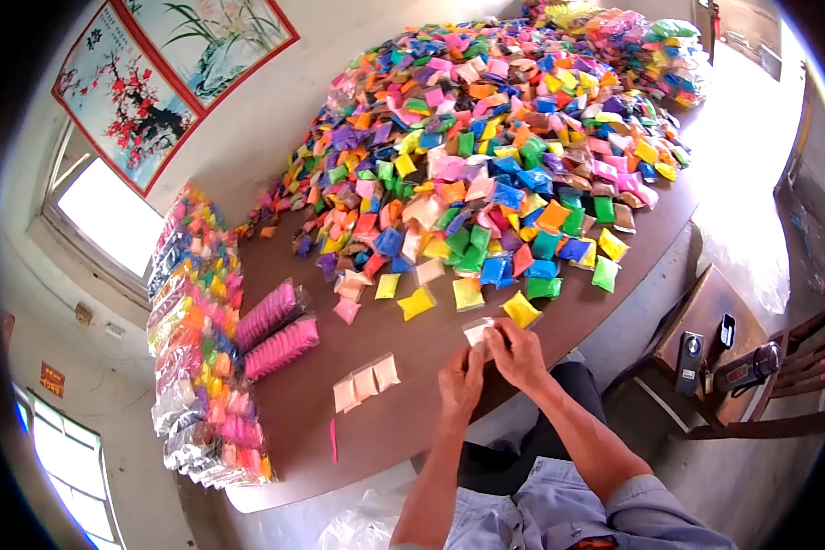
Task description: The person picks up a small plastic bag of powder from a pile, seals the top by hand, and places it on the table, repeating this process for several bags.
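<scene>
A small whitish packet (476, 331) is held up between my two hands over the near edge of the brown table (403, 341). My left hand (462, 378) is closed, its fingertips at the packet's lower side. From the right, my right hand (516, 352) pinches the same packet; its fingers hide part of it. To the left on the tabletop lies a short row of pale peach packets (367, 382), side by side. A thin pink strip (333, 441) rests below that row. Just beyond my hands are loose yellow packets (521, 310).
A large heap of colourful packets (486, 137) covers the table's far part. Two long bags of pink packets (281, 348) lie at left, beside stacked filled bags (197, 339). At right, a wooden stool (720, 307) carries a flask (748, 367) and a dark device (689, 359).
</scene>
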A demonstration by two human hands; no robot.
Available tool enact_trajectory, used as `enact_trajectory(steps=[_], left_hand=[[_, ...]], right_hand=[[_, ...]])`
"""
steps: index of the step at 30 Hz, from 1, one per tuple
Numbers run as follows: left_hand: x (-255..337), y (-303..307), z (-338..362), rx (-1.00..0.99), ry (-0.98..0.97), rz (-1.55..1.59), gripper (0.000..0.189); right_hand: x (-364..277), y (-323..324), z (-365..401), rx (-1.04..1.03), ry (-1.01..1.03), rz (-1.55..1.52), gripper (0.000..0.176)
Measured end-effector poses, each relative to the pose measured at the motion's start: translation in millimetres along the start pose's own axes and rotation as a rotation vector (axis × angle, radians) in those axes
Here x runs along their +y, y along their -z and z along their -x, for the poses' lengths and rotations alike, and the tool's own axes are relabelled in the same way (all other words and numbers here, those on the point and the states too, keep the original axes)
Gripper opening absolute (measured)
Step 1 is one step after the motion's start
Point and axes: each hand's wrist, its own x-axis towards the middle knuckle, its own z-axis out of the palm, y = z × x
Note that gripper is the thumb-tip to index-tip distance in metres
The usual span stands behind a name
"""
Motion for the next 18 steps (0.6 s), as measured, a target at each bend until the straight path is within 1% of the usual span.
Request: enact_trajectory(steps=[1, 2, 3, 5, 7, 9, 13, 15, 16, 17, 18], left_hand=[[1.4, -0.9, 1.2, -0.031, 0.010, 0.046, 0.029], [0.3, -1.6, 2.0, -0.028, 0.008, -0.014, 0.029], [-3.1, -2.6, 2.3, -0.019, 0.007, -0.016, 0.029], [-11.8, -3.4, 2.5, -0.031, -0.048, -0.049, 0.028], [-16.5, -2.4, 0.7, -0.033, -0.068, -0.088, 0.027], [-17.3, -4.5, -1.2, 0.058, -0.162, -0.082, 0.023], [-9.3, 0.1, 0.5, 0.052, -0.123, -0.089, 0.026], [-9.1, -0.8, 1.6, 0.062, -0.081, 0.010, 0.027], [-8.9, -1.0, 1.6, 0.062, -0.079, 0.011, 0.027], [-8.9, -1.3, 1.2, 0.056, -0.072, 0.032, 0.028], [-8.9, -1.5, 1.3, 0.049, -0.064, 0.052, 0.028]], right_hand=[[-0.8, 1.0, -0.1, 0.032, -0.030, -0.030, 0.024], [0.5, 1.1, -1.3, 0.056, 0.001, -0.029, 0.023], [-0.3, 1.6, -2.2, 0.050, 0.006, -0.034, 0.023], [-3.0, 3.2, -1.9, -0.016, -0.065, -0.039, 0.024], [-2.5, -0.5, -2.1, -0.012, -0.026, -0.025, 0.025], [-4.8, -0.6, -0.6, -0.030, -0.003, -0.049, 0.025], [1.3, 2.1, -0.3, -0.041, -0.028, -0.093, 0.023], [7.3, 5.1, 0.0, -0.073, -0.070, -0.070, 0.022], [8.5, 4.0, 0.6, -0.052, -0.027, -0.075, 0.022], [9.9, 5.1, 1.2, -0.054, -0.028, -0.073, 0.022], [6.5, 7.3, 0.3, -0.102, -0.032, -0.073, 0.023]])
